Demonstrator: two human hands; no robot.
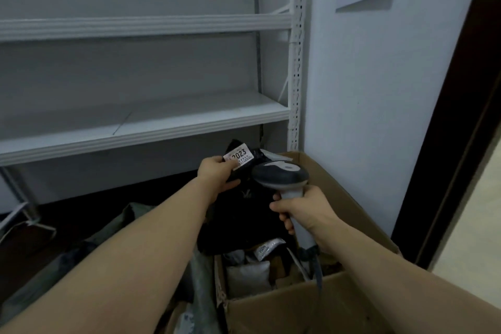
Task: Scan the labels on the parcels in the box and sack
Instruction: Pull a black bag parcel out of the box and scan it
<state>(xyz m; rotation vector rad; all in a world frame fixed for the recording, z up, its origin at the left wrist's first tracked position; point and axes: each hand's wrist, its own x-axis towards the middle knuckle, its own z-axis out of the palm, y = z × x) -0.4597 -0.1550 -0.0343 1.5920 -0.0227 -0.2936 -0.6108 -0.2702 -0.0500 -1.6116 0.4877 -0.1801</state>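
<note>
Leftmost, a grey-green sack lies below and left of the left hand, whose thumb and fingers pinch the top of a black parcel and hold it up. A white label reading 2023 sits just beyond that thumb. Just right of it, the scanner head is close to the parcel, its grey handle gripped in the curled right hand. Beneath both hands stands the cardboard box with more parcels inside.
</note>
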